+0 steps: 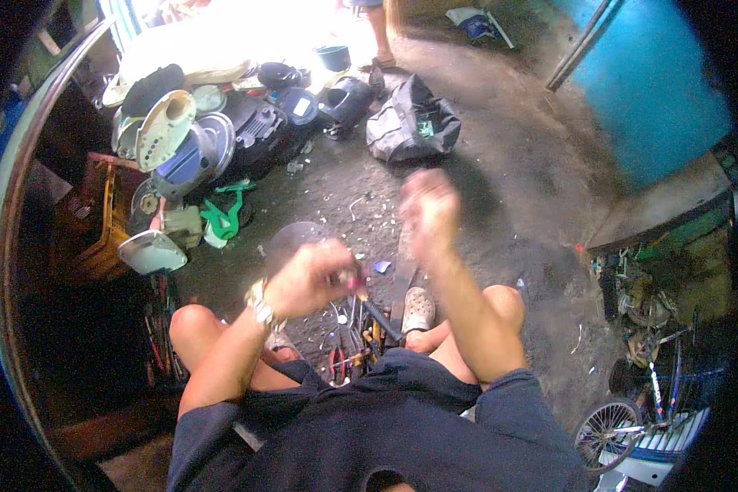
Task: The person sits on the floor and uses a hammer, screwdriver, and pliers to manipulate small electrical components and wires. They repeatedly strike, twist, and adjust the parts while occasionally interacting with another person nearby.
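Note:
My left hand point(316, 275), with a metal-banded watch point(262, 303) on the wrist, is curled in front of me, blurred by motion. A small reddish thing shows at its fingers, but its kind is too smeared to make out. Just past it a dark rod-like tool point(379, 318) slants down toward my right foot. My right hand point(430, 209) is raised farther forward and strongly blurred. Its fingers and anything in them cannot be read. Behind my left hand a dark round piece point(291, 243) lies on the floor. Between my feet sits a cluster of hand tools point(357, 340), including red-handled pliers.
Plastic appliance housings point(221, 131) pile up at the far left, near an orange crate point(111, 213) and green plastic pieces point(225, 215). An open black bag point(412, 123) stands ahead. A bicycle wheel point(607, 435) is at lower right. Another person's leg point(380, 37) shows at the back.

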The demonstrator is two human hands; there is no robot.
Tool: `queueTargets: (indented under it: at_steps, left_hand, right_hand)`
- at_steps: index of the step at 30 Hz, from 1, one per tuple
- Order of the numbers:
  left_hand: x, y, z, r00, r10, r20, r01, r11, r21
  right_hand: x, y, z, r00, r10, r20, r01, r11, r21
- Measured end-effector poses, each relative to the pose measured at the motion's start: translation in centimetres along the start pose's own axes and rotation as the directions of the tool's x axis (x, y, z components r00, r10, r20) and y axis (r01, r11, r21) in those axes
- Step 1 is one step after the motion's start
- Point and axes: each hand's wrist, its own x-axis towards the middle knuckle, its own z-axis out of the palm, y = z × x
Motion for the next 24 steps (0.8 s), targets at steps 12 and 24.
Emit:
queueTargets:
  at_steps: [12, 24]
  left_hand:
    - [-0.5, 1.1, 1.9, 0.896, -0.429, -0.113, 0.366, 0.859, -0.358]
    - [0.2, 0.0, 1.6, 0.933, -0.021, -0.359, 0.126, 0.954, 0.272]
  right_hand:
    - [5.9, -8.5, -7.5, 0.943, -0.217, 0.252, 0.294, 0.192, -0.936]
    - [-3.5, -4.2, -0.4, 0.691, 0.15, 0.707, 0.391, 0.745, -0.54]
